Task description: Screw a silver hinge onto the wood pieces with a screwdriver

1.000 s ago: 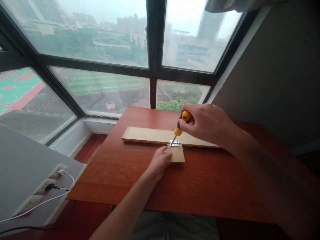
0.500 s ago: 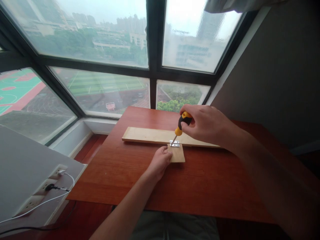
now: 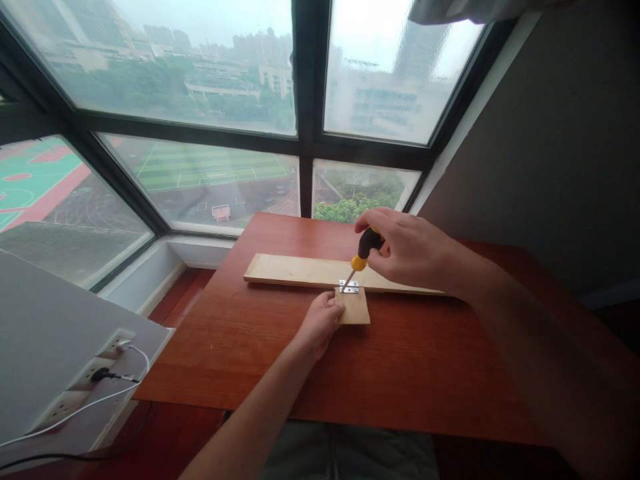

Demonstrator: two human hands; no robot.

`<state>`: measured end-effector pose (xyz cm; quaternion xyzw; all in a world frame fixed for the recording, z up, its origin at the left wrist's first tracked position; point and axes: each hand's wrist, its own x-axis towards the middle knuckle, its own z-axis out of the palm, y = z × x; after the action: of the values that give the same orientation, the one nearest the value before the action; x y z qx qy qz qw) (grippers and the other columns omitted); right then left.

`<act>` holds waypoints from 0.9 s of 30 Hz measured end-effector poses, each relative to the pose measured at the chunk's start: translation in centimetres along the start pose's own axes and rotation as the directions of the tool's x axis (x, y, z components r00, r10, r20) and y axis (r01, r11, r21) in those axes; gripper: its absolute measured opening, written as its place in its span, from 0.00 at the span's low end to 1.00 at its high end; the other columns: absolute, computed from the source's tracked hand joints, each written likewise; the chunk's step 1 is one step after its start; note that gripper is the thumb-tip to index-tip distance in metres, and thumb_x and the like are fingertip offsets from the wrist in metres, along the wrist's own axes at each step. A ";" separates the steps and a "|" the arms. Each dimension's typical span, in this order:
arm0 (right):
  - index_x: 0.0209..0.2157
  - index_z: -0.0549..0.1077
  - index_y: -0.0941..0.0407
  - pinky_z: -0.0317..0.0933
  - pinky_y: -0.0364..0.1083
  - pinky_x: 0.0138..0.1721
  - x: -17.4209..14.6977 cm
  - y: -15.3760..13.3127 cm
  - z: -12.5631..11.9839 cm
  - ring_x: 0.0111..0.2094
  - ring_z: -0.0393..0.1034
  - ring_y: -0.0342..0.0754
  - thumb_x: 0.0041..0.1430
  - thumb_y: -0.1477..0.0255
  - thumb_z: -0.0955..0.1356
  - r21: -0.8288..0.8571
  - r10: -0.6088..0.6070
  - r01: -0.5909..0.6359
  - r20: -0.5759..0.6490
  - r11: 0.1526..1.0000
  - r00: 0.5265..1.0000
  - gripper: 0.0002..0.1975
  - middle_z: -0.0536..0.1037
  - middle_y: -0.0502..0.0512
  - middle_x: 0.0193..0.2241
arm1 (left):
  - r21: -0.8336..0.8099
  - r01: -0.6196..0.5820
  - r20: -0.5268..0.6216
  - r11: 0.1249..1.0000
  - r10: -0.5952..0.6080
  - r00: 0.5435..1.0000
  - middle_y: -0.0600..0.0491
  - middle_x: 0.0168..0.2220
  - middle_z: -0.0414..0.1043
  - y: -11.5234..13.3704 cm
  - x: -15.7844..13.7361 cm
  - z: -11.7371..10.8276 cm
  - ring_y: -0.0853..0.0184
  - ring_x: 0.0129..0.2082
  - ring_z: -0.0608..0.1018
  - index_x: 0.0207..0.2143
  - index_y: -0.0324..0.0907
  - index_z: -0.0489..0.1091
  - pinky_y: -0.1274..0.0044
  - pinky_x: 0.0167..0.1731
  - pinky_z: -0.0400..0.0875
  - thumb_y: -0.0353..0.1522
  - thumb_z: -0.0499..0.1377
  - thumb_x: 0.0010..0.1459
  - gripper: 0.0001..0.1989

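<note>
Since the earlier frame, the right hand (image 3: 417,245) has shifted a little and the screwdriver (image 3: 369,243) has turned, its dark grip now facing the camera more squarely; the left hand and both boards look unmoved. In the head view, the right hand's fingers close around the screwdriver's handle, the upper end hidden by them. The tip comes down at the near left part of the metal hinge (image 3: 349,287); whether it sits in a screw is too small to tell. The left hand (image 3: 320,323) pinches the left edge of the small board (image 3: 356,311), probably to keep it from twisting under the driver. The hinge spans the seam between this piece and the long board (image 3: 295,270), both over the table (image 3: 225,353), which likely gives backing. The screwdriver's long axis slants, handle up and to the right, tip pointing down-left; the long board runs left to right, and the small one juts toward the person.
</note>
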<state>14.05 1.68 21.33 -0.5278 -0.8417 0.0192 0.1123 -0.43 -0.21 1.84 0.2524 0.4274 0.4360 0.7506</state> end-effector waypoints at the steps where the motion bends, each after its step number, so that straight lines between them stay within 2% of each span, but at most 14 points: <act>1: 0.46 0.70 0.55 0.56 0.44 0.31 0.0 0.0 0.0 0.31 0.69 0.46 0.56 0.70 0.65 -0.004 0.012 -0.012 0.007 1.000 1.000 0.14 0.76 0.55 0.43 | -0.007 -0.006 0.000 1.000 0.006 1.000 0.48 0.34 0.77 0.0 0.0 0.0 0.67 0.31 0.78 0.38 0.37 0.69 0.78 0.32 0.71 0.22 0.63 0.46 0.14; 6: 0.46 0.70 0.55 0.57 0.46 0.33 0.3 0.3 0.6 0.34 0.71 0.51 0.61 0.62 0.63 -0.060 0.080 -0.085 -0.072 0.995 0.994 0.16 0.78 0.55 0.37 | -0.014 -0.015 0.008 1.000 0.015 1.000 0.48 0.35 0.77 -0.3 0.3 0.1 0.67 0.32 0.78 0.38 0.38 0.69 0.78 0.33 0.71 0.22 0.63 0.45 0.15; 10: 0.45 0.71 0.55 0.58 0.46 0.36 0.3 0.3 0.8 0.37 0.72 0.50 0.59 0.68 0.64 -0.017 0.023 -0.025 -0.078 1.000 0.997 0.13 0.78 0.54 0.39 | 0.010 -0.014 0.002 1.000 0.014 1.000 0.49 0.34 0.77 -0.3 0.5 0.1 0.68 0.30 0.78 0.38 0.38 0.68 0.80 0.30 0.71 0.22 0.60 0.47 0.14; 14: 0.48 0.69 0.56 0.60 0.44 0.37 0.1 0.1 0.5 0.38 0.71 0.48 0.56 0.72 0.65 0.087 -0.049 0.052 -0.045 0.995 0.998 0.17 0.76 0.55 0.45 | 0.036 -0.014 -0.002 0.999 0.014 1.000 0.49 0.34 0.77 -0.2 0.4 0.1 0.69 0.30 0.78 0.40 0.38 0.67 0.80 0.30 0.70 0.21 0.60 0.48 0.16; 16: 0.50 0.68 0.56 0.60 0.44 0.36 0.1 0.0 0.4 0.37 0.71 0.48 0.58 0.68 0.65 0.088 -0.036 0.039 -0.033 0.995 0.999 0.18 0.77 0.56 0.44 | 0.035 -0.017 0.007 0.999 0.017 1.000 0.49 0.34 0.77 -0.2 0.4 0.1 0.68 0.30 0.78 0.41 0.38 0.67 0.80 0.30 0.71 0.21 0.60 0.47 0.16; 20: 0.48 0.69 0.56 0.57 0.45 0.32 0.3 -0.1 0.8 0.33 0.71 0.50 0.61 0.60 0.63 -0.002 0.034 -0.034 -0.065 0.999 0.997 0.19 0.78 0.56 0.34 | 0.028 -0.023 0.020 0.999 0.022 1.000 0.48 0.36 0.77 -0.3 0.5 0.0 0.67 0.31 0.78 0.40 0.38 0.67 0.79 0.29 0.71 0.22 0.62 0.46 0.16; 24: 0.44 0.71 0.55 0.56 0.44 0.32 0.4 0.0 0.9 0.31 0.71 0.48 0.61 0.66 0.63 0.010 0.014 -0.014 -0.080 1.000 0.997 0.13 0.78 0.53 0.31 | 0.029 -0.010 0.019 1.000 0.010 1.000 0.47 0.37 0.77 -0.2 0.6 0.0 0.67 0.31 0.78 0.40 0.38 0.68 0.80 0.29 0.71 0.23 0.62 0.46 0.17; 27: 0.44 0.71 0.55 0.56 0.43 0.32 0.1 0.1 0.8 0.32 0.71 0.47 0.56 0.72 0.65 0.043 -0.027 0.030 -0.082 0.999 0.996 0.13 0.78 0.52 0.35 | 0.037 -0.006 0.011 0.999 0.006 1.000 0.48 0.36 0.77 -0.1 0.5 0.0 0.68 0.31 0.78 0.41 0.38 0.68 0.80 0.30 0.71 0.22 0.61 0.47 0.16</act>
<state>13.88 1.90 20.53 -0.5135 -0.8432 0.0147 0.1584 -0.26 0.19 1.52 0.2699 0.4304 0.4290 0.7469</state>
